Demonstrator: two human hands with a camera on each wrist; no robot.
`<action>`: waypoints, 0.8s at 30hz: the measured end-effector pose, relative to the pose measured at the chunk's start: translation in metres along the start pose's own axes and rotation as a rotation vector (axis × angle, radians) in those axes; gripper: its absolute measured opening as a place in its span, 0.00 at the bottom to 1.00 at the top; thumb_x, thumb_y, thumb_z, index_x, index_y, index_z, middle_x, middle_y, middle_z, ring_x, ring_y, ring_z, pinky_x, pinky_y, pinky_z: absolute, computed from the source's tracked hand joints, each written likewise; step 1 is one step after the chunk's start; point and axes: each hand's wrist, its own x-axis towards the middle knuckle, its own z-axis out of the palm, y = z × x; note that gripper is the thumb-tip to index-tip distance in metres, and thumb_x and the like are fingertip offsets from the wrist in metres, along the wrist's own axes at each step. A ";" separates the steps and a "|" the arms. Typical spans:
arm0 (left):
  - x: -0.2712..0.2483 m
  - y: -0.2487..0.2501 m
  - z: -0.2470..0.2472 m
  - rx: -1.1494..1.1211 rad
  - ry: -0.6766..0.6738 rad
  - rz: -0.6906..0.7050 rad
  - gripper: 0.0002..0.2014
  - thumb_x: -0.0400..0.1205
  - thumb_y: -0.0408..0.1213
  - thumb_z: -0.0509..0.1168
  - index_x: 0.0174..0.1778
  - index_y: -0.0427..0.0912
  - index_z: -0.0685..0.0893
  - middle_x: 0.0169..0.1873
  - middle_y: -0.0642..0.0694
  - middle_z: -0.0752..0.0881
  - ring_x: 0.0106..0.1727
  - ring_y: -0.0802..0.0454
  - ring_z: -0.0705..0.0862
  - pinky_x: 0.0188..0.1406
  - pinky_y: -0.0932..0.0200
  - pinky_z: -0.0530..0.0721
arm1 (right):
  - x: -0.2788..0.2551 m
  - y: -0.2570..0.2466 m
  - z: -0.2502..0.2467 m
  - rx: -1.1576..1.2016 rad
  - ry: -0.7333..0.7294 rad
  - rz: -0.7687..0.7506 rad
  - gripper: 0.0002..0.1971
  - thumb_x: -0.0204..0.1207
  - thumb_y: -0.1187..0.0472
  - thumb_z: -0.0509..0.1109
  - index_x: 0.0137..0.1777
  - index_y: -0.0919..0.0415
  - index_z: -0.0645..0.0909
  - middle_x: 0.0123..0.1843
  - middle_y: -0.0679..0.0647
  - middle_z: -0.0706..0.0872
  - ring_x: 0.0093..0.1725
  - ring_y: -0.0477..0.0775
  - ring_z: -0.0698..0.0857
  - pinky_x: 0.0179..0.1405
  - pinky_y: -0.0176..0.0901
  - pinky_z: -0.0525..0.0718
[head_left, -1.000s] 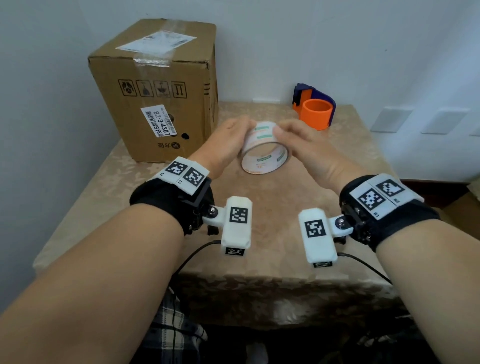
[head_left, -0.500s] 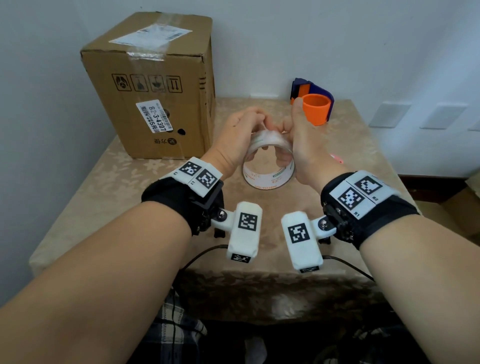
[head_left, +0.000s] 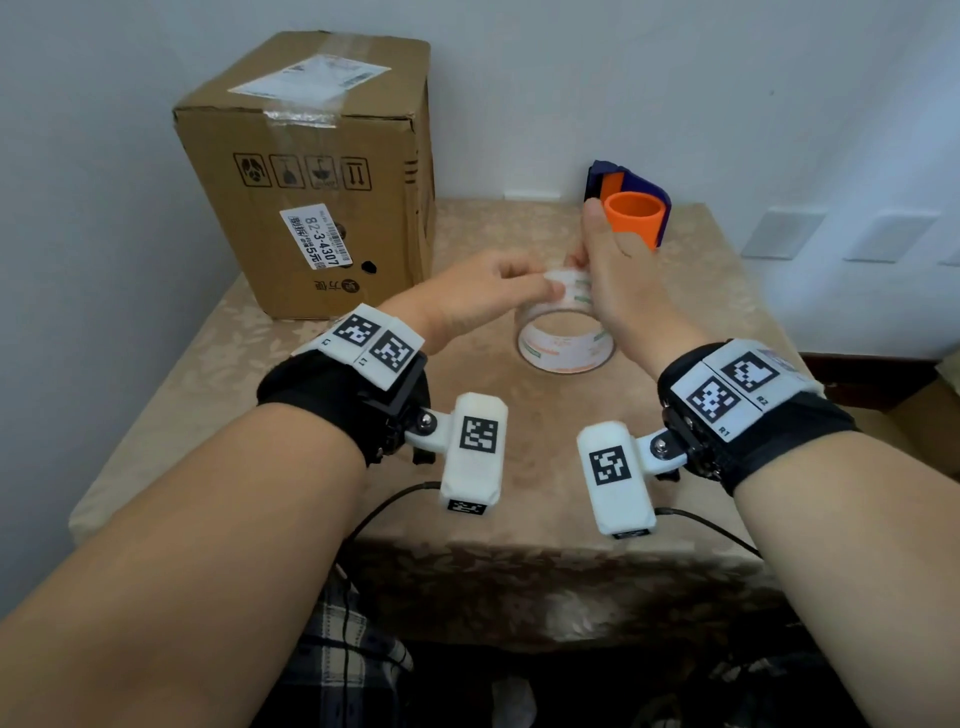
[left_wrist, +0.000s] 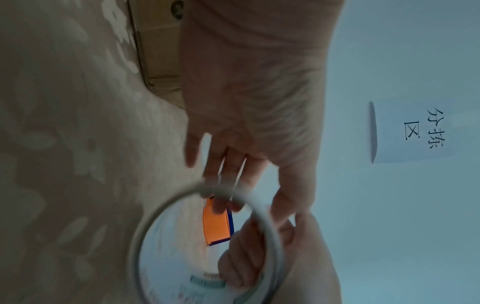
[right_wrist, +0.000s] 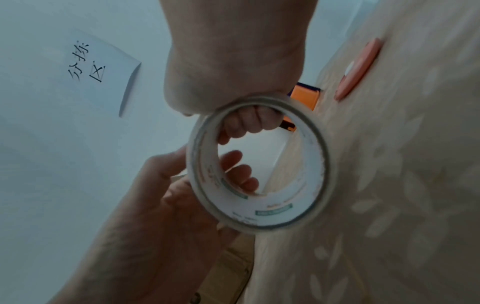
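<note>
You hold the tape roll (head_left: 566, 345) on edge above the desk (head_left: 519, 493), hole towards you: your right hand (head_left: 618, 291) hooks its fingers (right_wrist: 249, 121) through the core at the top, your left hand (head_left: 467, 301) pinches the outer wrap just beside, probably best placed to peel

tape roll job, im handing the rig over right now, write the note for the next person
Right hand: grips the tape roll, fingers hooked through its core.
Left hand: pinches the roll's outer wrap between thumb and fingers.
Things: roll held low over the table, in front of the orange and blue dispenser. The cardboard box stands back left, clear tape across its top.
Done: roll is in both hands.
Left: no strip pulled free that I can see. Likely find the tape end and peel it, then perhaps load the dispenser.
</note>
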 end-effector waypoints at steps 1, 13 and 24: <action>-0.003 0.000 0.000 0.024 -0.051 -0.028 0.09 0.75 0.45 0.67 0.48 0.50 0.86 0.48 0.50 0.87 0.53 0.53 0.83 0.63 0.52 0.78 | 0.000 0.001 -0.002 -0.072 -0.032 -0.028 0.27 0.85 0.46 0.50 0.27 0.58 0.73 0.26 0.49 0.76 0.29 0.48 0.75 0.38 0.44 0.73; -0.009 -0.009 -0.005 -0.075 -0.191 -0.069 0.08 0.79 0.26 0.59 0.43 0.44 0.78 0.43 0.51 0.84 0.44 0.59 0.85 0.46 0.62 0.87 | -0.005 -0.001 0.004 -0.269 -0.162 -0.137 0.28 0.86 0.50 0.50 0.25 0.57 0.74 0.25 0.49 0.77 0.26 0.44 0.75 0.30 0.37 0.70; -0.009 -0.011 -0.004 -0.125 -0.229 -0.091 0.09 0.79 0.25 0.58 0.41 0.45 0.75 0.44 0.48 0.82 0.46 0.55 0.84 0.47 0.60 0.88 | -0.001 0.005 0.004 -0.237 -0.155 -0.138 0.28 0.86 0.50 0.51 0.24 0.55 0.73 0.24 0.48 0.76 0.23 0.39 0.73 0.28 0.31 0.70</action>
